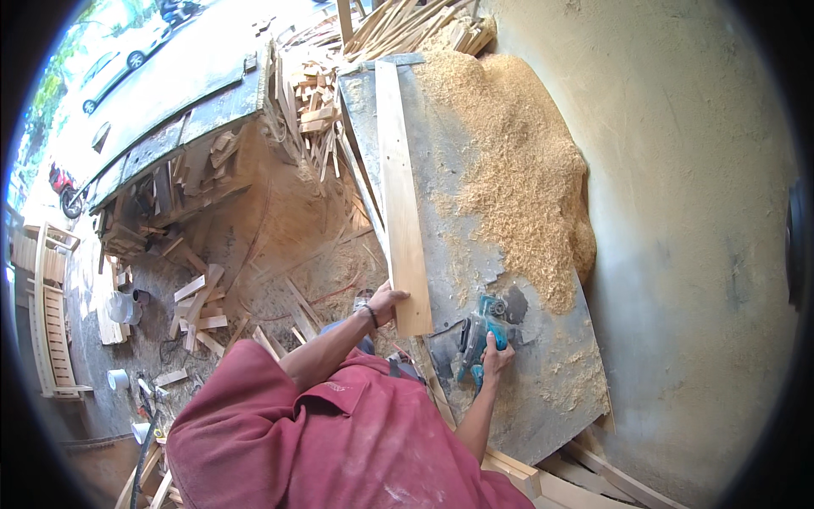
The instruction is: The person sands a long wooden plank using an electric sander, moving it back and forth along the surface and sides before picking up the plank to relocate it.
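Observation:
A long, pale wooden plank (400,187) lies lengthwise along the left side of a grey, worn workbench (449,170). Its near end is gripped at the left edge by my left hand (387,306), whose fingers partly hide beneath the wood. My right hand (497,358) is closed around the handle of a teal and black electric hand planer (483,327). The planer rests on the bench, to the right of the plank's near end and apart from it. A big heap of wood shavings (517,170) covers the bench's far right part.
A plastered wall (678,212) runs along the right. Wood offcuts (202,305) litter the floor at left, near a second worn table (178,136). Thin wood strips (407,30) pile up beyond the bench. Boards (577,488) lie at the near right. A slatted wooden frame (55,327) stands far left.

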{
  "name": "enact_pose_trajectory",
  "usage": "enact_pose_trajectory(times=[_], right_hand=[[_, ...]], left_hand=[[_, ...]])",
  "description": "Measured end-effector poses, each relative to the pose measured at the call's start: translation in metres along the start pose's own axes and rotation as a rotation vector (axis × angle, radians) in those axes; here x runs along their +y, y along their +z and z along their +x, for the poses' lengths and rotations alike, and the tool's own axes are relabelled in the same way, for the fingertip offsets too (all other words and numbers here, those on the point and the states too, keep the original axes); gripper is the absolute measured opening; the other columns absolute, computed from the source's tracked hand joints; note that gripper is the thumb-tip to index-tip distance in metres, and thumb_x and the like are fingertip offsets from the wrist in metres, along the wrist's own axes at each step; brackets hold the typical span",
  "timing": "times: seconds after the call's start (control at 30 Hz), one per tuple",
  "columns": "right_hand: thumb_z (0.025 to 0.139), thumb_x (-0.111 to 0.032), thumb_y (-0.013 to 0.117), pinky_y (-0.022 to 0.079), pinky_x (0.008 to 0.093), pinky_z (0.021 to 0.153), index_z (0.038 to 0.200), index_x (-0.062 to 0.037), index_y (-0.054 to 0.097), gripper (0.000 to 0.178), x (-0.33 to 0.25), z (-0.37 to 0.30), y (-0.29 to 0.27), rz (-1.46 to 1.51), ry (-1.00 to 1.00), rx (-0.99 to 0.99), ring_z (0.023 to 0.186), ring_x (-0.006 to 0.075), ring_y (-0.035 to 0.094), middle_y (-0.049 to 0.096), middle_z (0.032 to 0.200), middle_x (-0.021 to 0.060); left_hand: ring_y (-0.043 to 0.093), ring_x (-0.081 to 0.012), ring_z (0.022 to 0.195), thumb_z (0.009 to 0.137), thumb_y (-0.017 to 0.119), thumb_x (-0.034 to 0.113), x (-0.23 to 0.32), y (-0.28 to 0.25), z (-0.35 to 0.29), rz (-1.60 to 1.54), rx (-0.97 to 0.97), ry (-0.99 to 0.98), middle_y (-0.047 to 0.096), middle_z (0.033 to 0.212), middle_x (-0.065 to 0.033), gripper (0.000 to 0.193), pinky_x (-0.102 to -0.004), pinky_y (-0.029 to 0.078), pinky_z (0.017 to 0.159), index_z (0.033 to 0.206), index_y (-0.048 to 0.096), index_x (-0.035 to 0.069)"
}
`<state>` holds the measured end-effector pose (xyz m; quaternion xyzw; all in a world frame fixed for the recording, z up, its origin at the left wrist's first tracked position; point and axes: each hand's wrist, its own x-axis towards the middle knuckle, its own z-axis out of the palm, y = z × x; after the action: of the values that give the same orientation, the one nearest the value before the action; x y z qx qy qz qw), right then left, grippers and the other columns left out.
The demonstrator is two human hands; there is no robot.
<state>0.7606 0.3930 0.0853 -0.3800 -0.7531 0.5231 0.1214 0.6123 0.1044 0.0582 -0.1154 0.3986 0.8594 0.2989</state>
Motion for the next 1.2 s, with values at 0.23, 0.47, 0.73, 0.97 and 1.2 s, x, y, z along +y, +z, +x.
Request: enact_pose_trajectory(times=[0.23,0.47,0.73,0.97,1.2], right_hand=[[0.088,-0.034,0.071,0.042,0.032,0.042,0.071,-0.0001,0.058,0.04,-0.017,-0.006,-0.001,-0.006,0.083,-0.059,0.043,0.0147,0.053,0.054,0.054,0.0048],[0.089,-0.033,0.071,0.042,0.0318,0.041,0.075,0.0006,0.059,0.038,-0.021,-0.009,0.0,0.034,0.107,-0.082,0.043,0.015,0.053,0.055,0.056,0.0051],[0.09,-0.033,0.071,0.042,0.0313,0.041,0.078,0.0012,0.059,0.038,-0.019,0.002,-0.004,0.037,0.121,-0.06,0.044,0.0149,0.053,0.055,0.057,0.0057],[0.087,-0.035,0.073,0.04,0.0305,0.042,0.086,0.0024,0.064,0.038,0.009,0.004,0.01,0.081,0.102,-0.108,0.046,0.0135,0.049,0.053,0.061,0.0036],[0.092,-0.035,0.07,0.05,0.0341,0.053,0.104,0.0052,0.063,0.043,0.002,0.033,0.013,-0.151,-0.079,-0.091,0.061,0.022,0.058,0.061,0.081,0.0131]], left_hand=[[0.069,-0.0246,0.1,0.091,0.065,0.012,0.049,0.015,-0.042,-0.046,0.062,-0.021,0.066,0.116,-0.0118,0.039,-0.0442,0.058,0.087,0.128,0.053,0.003],[0.069,-0.0209,0.091,0.087,0.076,0.021,0.052,0.015,-0.049,-0.07,0.158,0.007,0.068,0.107,-0.0077,0.046,-0.0422,0.059,0.079,0.125,0.056,0.003],[0.071,-0.0209,0.083,0.09,0.073,0.028,0.052,0.01,-0.043,-0.157,0.177,-0.033,0.07,0.099,-0.0088,0.04,-0.042,0.06,0.072,0.118,0.06,0.003],[0.07,-0.0235,0.084,0.087,0.074,0.031,0.047,-0.008,-0.064,-0.109,0.266,-0.022,0.07,0.098,-0.0096,0.038,-0.0445,0.059,0.074,0.113,0.065,0.005],[0.069,-0.0178,0.087,0.083,0.079,0.037,0.002,-0.022,-0.023,0.099,0.346,0.097,0.072,0.104,-0.0072,0.05,-0.0355,0.056,0.076,0.118,0.069,0.003]])
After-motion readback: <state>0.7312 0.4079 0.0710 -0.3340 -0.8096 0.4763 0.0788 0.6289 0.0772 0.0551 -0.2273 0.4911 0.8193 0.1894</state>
